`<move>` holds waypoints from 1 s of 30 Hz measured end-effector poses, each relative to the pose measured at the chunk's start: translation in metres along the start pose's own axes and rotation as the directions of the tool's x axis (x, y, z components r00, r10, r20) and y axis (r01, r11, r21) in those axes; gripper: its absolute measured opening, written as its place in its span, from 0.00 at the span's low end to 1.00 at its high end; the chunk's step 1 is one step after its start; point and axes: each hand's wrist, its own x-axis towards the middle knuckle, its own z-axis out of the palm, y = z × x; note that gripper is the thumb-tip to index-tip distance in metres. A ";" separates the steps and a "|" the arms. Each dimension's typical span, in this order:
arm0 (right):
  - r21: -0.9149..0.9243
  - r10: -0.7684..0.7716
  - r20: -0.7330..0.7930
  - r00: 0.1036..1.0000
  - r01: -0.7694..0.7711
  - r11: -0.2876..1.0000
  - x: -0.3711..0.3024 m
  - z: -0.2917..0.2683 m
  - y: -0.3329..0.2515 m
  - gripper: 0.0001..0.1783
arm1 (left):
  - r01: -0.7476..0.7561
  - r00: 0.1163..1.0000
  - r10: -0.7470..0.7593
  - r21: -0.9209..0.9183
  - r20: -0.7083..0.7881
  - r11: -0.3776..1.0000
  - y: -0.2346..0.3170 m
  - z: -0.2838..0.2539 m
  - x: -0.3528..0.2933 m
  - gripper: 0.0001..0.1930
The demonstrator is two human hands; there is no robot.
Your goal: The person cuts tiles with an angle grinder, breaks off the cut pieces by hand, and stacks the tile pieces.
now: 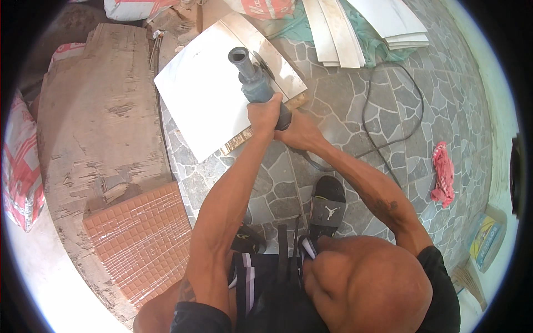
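An angle grinder with a grey-blue body lies in both my hands over a large white tile. My left hand wraps round its body, fingers closed. Behind it, my right hand is closed round the rear, dark end, where the cable trails off. The thin cutting disc stands on edge at the grinder's right side, along a line that runs lengthwise down the tile. Whether the disc touches the tile I cannot tell. Under the tile, a wooden support shows at the near edge.
A worn wooden board and a brown ribbed tile lie on the left, beside red-and-white sacks. Cut white tile strips rest on green cloth at the back. A black cable loops across the stone-patterned floor near a pink cloth.
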 end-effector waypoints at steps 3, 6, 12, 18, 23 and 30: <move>0.018 0.022 0.043 0.999 -0.023 1.000 -0.001 0.001 0.003 0.44 | 0.008 1.000 -0.008 0.002 0.003 1.000 -0.001 -0.002 -0.002 0.30; -0.004 0.049 0.051 0.997 -0.049 0.999 -0.001 0.004 0.016 0.43 | 0.010 1.000 -0.010 0.064 0.000 0.998 0.002 0.001 -0.013 0.29; 0.087 -0.030 0.069 0.997 0.024 0.996 -0.014 0.001 0.012 0.36 | 0.009 0.993 -0.006 -0.024 0.114 1.000 -0.005 -0.005 -0.019 0.45; 0.043 -0.035 -0.014 0.999 0.036 0.998 -0.019 0.005 0.026 0.33 | -0.007 0.994 0.012 -0.047 0.105 0.999 -0.014 0.002 -0.026 0.46; 0.056 -0.057 -0.003 0.998 0.057 0.997 -0.024 0.007 0.033 0.36 | -0.049 0.999 0.050 -0.056 0.015 0.997 -0.019 0.006 -0.034 0.29; 0.024 -0.045 -0.025 0.999 0.046 0.999 -0.030 0.009 0.039 0.40 | -0.053 0.991 0.065 -0.108 0.115 0.993 -0.021 0.002 -0.042 0.43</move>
